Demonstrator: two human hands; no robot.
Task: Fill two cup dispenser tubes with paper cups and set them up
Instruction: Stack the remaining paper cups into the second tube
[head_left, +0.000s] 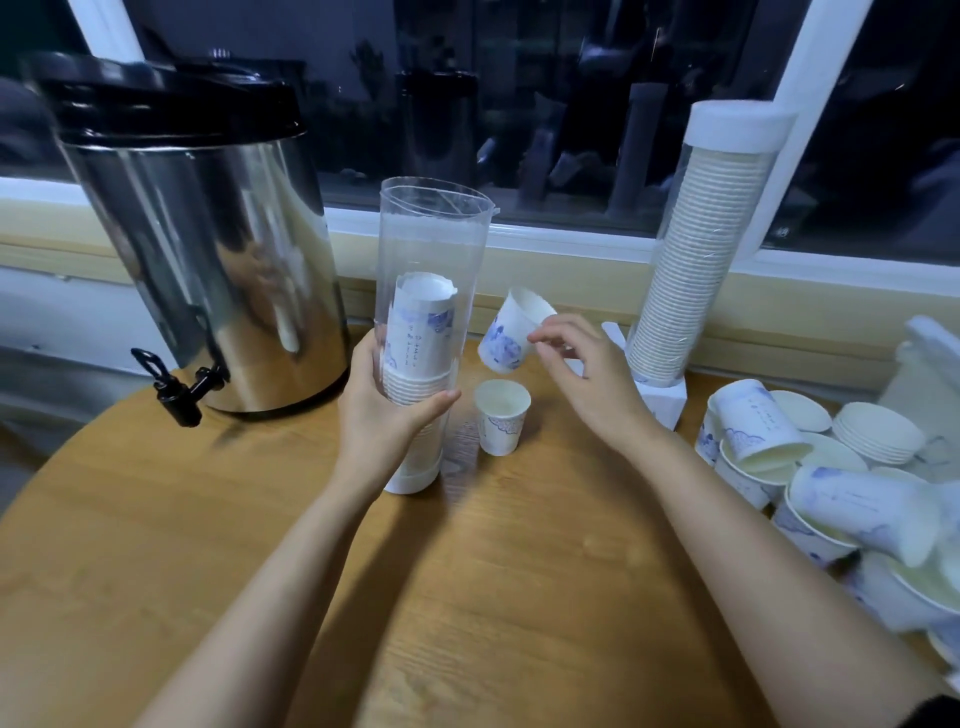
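Note:
My left hand (387, 415) grips a clear dispenser tube (434, 244) that stands upright on its white base on the wooden table (218, 519). The tube's top is open, and a short stack of paper cups (421, 338) fills its lower part. To its right my right hand (582, 374) pinches a blue-printed paper cup (506, 332) with its fingertips, tilted in the air beside the tube. Another paper cup (501, 415) stands upright on the table below it. A second dispenser tube (701, 244), full of cups and capped white, leans at the window frame.
A steel drinks urn (208, 249) with a black lid and tap stands at the back left. A heap of loose paper cups (810, 467) lies at the table's right edge. A window sill runs behind everything.

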